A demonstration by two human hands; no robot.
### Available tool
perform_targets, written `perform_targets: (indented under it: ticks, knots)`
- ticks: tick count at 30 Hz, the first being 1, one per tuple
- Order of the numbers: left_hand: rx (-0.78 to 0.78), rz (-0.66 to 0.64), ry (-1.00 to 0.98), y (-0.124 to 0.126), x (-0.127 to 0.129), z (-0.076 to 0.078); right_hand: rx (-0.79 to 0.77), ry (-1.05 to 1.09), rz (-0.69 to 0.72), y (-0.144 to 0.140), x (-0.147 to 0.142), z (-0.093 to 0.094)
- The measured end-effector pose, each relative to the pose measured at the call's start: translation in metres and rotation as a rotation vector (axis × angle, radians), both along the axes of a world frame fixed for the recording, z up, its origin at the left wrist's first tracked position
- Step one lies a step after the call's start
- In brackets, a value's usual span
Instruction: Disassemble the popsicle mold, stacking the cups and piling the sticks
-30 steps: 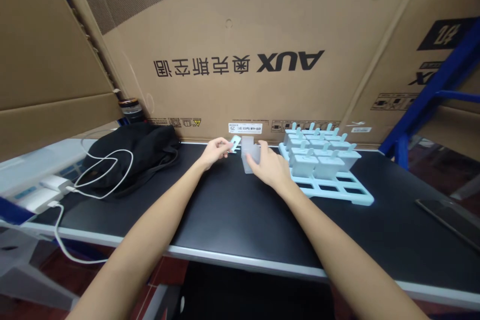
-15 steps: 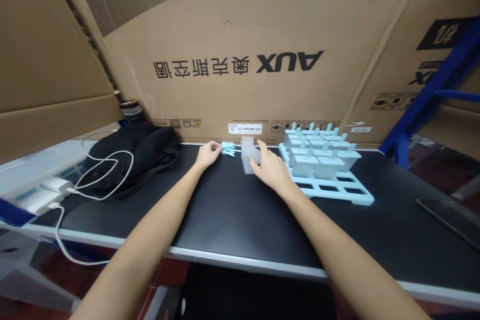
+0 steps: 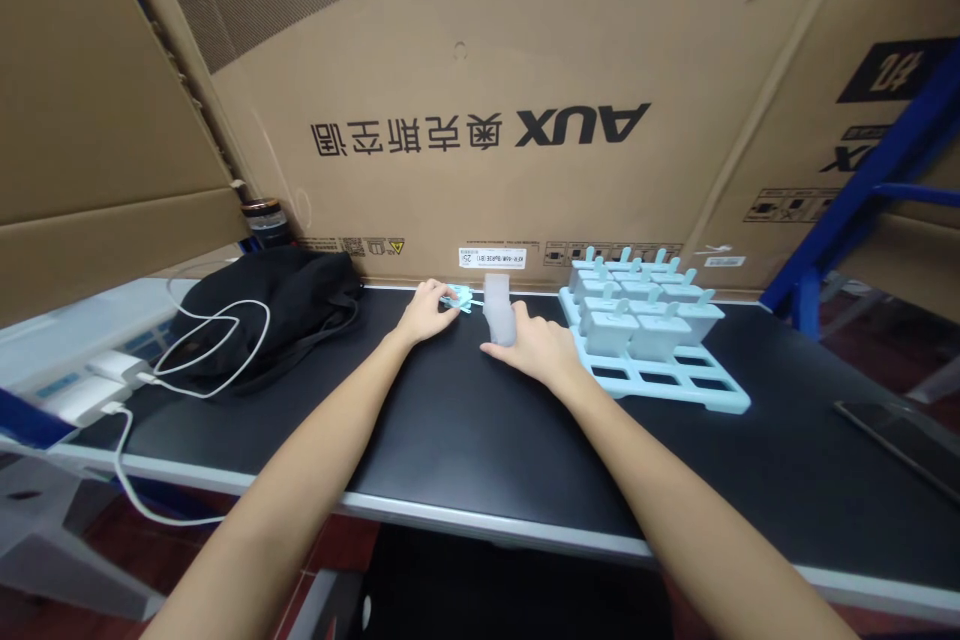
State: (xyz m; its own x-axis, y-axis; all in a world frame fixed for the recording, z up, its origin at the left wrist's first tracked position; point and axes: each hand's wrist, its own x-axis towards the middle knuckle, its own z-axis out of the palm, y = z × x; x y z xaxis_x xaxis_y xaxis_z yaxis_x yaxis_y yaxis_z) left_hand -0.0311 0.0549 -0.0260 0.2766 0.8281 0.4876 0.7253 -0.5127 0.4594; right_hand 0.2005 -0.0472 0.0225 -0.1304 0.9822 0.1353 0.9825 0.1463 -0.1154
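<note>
On the black table (image 3: 465, 430) my right hand (image 3: 536, 348) holds a translucent white mould cup (image 3: 497, 308), standing upright near the back edge. Just left of it, my left hand (image 3: 427, 312) pinches at a small pile of light blue stick lids (image 3: 459, 298) lying on the table. To the right sits a light blue popsicle mould tray (image 3: 679, 375); several capped cups (image 3: 645, 305) with stick handles fill its back rows, and its front slots stand open.
A black bag (image 3: 281, 305) with a white cable (image 3: 217, 345) and chargers lies at the left. Large AUX cardboard boxes (image 3: 525, 90) wall the back. A dark phone (image 3: 904, 435) lies at the right edge, by a blue rack post (image 3: 847, 210).
My left hand, which held a blue lid up a second ago, has dropped to the pile on the table. My right hand has turned the white cup narrower toward me.
</note>
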Motion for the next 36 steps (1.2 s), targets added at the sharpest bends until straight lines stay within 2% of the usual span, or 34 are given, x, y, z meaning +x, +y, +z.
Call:
perform_targets:
  ticks: [4,8,13,17,22,30,36]
  knots:
    - [-0.023,-0.173,0.053,-0.008,0.007,0.006,-0.013,0.032,0.031,0.002,0.001,-0.002]
    - [-0.064,-0.254,0.111,-0.015,0.014,0.011,-0.006,0.054,0.054,0.003,0.0,-0.004]
    - [-0.116,-0.261,0.123,-0.022,0.021,0.018,-0.021,0.117,0.116,0.002,0.001,-0.006]
    - [-0.102,-0.292,0.096,-0.026,0.025,0.02,0.03,0.193,0.132,0.004,0.002,-0.01]
    - [-0.09,-0.341,0.068,-0.027,0.029,0.019,0.039,0.242,0.171,0.008,0.006,-0.016]
    - [-0.088,-0.341,0.055,-0.024,0.03,0.015,0.041,0.246,0.23,0.011,0.008,-0.02]
    - [-0.096,-0.367,0.032,-0.022,0.029,0.013,-0.001,0.22,0.207,0.014,0.008,-0.021]
